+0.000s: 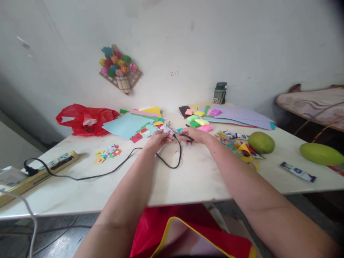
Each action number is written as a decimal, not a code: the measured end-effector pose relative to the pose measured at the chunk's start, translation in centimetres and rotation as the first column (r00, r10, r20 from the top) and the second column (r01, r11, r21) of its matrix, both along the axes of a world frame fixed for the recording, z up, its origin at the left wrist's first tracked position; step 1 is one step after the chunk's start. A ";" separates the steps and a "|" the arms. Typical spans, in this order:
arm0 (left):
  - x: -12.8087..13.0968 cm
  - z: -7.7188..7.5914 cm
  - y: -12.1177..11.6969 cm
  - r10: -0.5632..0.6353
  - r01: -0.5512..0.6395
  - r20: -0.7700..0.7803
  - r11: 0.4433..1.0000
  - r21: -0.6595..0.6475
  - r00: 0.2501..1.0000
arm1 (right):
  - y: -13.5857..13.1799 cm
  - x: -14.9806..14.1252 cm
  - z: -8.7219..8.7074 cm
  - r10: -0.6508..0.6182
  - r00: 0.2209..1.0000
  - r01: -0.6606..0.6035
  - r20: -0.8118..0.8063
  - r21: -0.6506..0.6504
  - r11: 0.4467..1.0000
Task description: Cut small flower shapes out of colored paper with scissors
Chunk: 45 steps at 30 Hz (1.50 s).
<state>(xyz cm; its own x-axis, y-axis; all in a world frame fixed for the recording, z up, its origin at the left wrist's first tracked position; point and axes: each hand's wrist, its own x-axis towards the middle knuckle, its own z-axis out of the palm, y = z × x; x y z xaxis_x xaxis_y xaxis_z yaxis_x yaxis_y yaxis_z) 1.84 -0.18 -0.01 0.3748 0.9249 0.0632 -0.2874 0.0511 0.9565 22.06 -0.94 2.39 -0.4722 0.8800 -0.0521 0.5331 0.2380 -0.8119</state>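
Observation:
My left hand [158, 138] and my right hand [194, 135] meet over the middle of the white table [188, 179]. The left hand's fingers pinch a small pale paper piece [166, 129]. The right hand is closed round a slim black corded tool [185, 136], whose metal tip [169, 125] points left toward the paper piece. Its black cable [172, 163] loops below my hands and runs left across the table to a power strip [52, 164].
Coloured paper sheets [129, 124], small paper flowers [108, 153] and a red plastic bag [84, 120] lie to the left. Clay blocks [201, 122], purple paper [239, 115], paper scraps [236, 141], two green fruits [261, 142] [321, 154] and a dark bottle [220, 93] are to the right.

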 end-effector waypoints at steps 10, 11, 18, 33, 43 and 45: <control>0.1 0.7 -0.6 0.049 -0.055 -0.097 0.997 -0.053 0.994 | -0.2 0.1 0.3 0.023 0.999 -0.023 -0.026 -0.013 1.000; 0.0 0.7 -0.6 0.047 -0.053 -0.103 0.997 -0.050 0.994 | -0.1 0.1 0.2 0.027 0.999 -0.027 -0.025 -0.013 1.000; -0.3 0.8 -0.5 0.017 -0.018 -0.120 1.000 -0.015 0.993 | 0.1 0.2 0.0 0.056 0.998 -0.056 0.004 -0.013 0.998; -0.3 0.3 -0.2 -0.024 0.022 -0.084 1.000 -0.016 0.996 | -0.6 -0.2 0.6 0.022 0.999 -0.023 -0.026 -0.052 0.998; -0.1 0.4 -0.4 -0.013 0.011 -0.043 0.999 -0.046 0.999 | 0.1 0.0 -0.2 0.040 0.999 -0.040 -0.013 -0.021 0.999; -0.1 0.4 -0.5 -0.013 0.011 -0.035 0.998 -0.054 0.999 | 0.2 0.0 -0.3 0.038 0.999 -0.038 -0.005 -0.014 0.999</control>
